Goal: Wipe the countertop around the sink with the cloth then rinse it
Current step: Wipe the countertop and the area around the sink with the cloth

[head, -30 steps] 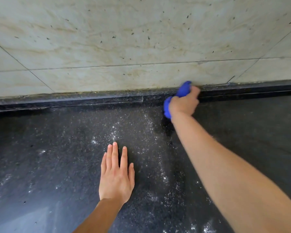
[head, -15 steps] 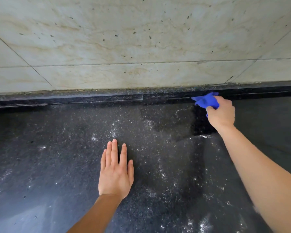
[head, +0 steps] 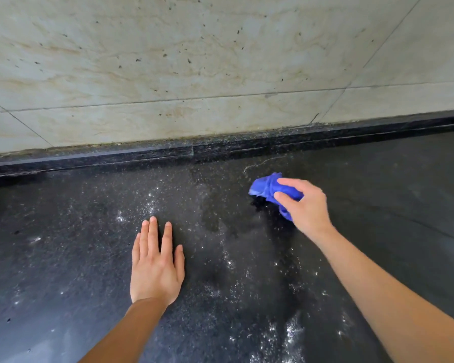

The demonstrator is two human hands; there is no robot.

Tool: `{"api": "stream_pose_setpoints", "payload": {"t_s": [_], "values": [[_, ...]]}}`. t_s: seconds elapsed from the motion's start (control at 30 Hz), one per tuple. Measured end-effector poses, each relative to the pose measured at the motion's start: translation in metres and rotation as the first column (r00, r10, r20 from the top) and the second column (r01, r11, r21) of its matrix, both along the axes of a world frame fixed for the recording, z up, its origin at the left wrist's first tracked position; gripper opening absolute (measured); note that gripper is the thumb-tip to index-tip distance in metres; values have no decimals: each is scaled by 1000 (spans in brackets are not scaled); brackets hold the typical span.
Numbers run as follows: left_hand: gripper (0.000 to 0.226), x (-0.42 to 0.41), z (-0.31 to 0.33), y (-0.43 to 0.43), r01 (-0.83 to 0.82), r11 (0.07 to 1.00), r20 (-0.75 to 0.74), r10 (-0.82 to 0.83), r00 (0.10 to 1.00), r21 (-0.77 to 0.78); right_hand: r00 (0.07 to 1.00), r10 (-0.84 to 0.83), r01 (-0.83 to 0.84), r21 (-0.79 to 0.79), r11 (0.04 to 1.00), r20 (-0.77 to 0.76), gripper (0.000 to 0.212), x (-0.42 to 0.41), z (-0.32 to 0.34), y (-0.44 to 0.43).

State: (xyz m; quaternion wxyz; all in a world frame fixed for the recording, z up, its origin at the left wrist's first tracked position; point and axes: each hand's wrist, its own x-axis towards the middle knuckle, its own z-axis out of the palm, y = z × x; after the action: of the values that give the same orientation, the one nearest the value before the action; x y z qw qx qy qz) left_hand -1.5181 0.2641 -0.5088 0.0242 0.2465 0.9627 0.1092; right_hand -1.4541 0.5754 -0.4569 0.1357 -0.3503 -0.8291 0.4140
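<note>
The right hand (head: 306, 205) has its fingers curled round a blue cloth (head: 269, 188), all scrunched up, and holds it down on the dark surface (head: 76, 258). The cloth pokes out past the fingers toward the wall. The left hand (head: 155, 268) lies flat on the surface, palm down, fingers straight and close together (it holds nothing). It is well apart from the cloth. The surface is black and speckled, with little shiny wet spots between the two arms. At the back runs a low dark ledge (head: 142, 153), and above it stands a pale tiled wall (head: 194, 61) with small dark specks.
</note>
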Motion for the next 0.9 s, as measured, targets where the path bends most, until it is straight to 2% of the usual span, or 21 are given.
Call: {"api": "stream_pose_setpoints", "payload": {"t_s": [0.1,0.17,0.2,0.27,0.33,0.43,0.5,0.57,0.6,0.67,0.77,0.83,0.9], "values": [[57,0,-1,-1,1,1000,-3,-1,1000,11,949,-287,283,45,958,129,32,24,1,77],[56,0,-2,-1,0,1000,-7,0,1000,11,879,-395,363,163,918,267,35,34,-14,88],[56,0,-2,-1,-2,1000,-5,2,1000,12,874,-397,336,243,910,279,35,32,-19,75],[57,0,-2,-1,-6,1000,-6,6,1000,9,947,-238,148,363,920,217,33,24,-32,21],[57,0,-3,-1,-10,1000,-1,10,1000,-3,990,-5,-52,395,917,143,31,17,-37,-48],[59,1,-2,-1,-20,1000,19,20,1000,3,962,251,-273,316,909,107,29,22,-31,-112],[60,1,-1,0,-27,1000,32,27,999,13,930,358,-367,151,918,84,30,27,-22,-102],[59,1,0,0,-24,1000,32,23,999,21,951,306,-302,-71,951,52,34,33,-9,-65],[59,1,0,0,-20,1000,27,19,999,18,976,213,-208,-88,974,53,36,38,-5,-38],[59,1,0,0,-19,1000,23,18,1000,12,990,-33,27,46,999,136,38,54,-2,24],[59,1,-3,-1,-23,1000,20,23,1000,3,910,-290,237,203,950,297,38,77,-13,69],[59,1,-3,-1,-21,1000,20,21,1000,-1,910,-306,211,325,922,279,37,79,-23,36],[60,2,-2,-1,-21,1000,23,21,1000,-8,973,-119,32,401,915,196,35,81,-28,-26]]}}
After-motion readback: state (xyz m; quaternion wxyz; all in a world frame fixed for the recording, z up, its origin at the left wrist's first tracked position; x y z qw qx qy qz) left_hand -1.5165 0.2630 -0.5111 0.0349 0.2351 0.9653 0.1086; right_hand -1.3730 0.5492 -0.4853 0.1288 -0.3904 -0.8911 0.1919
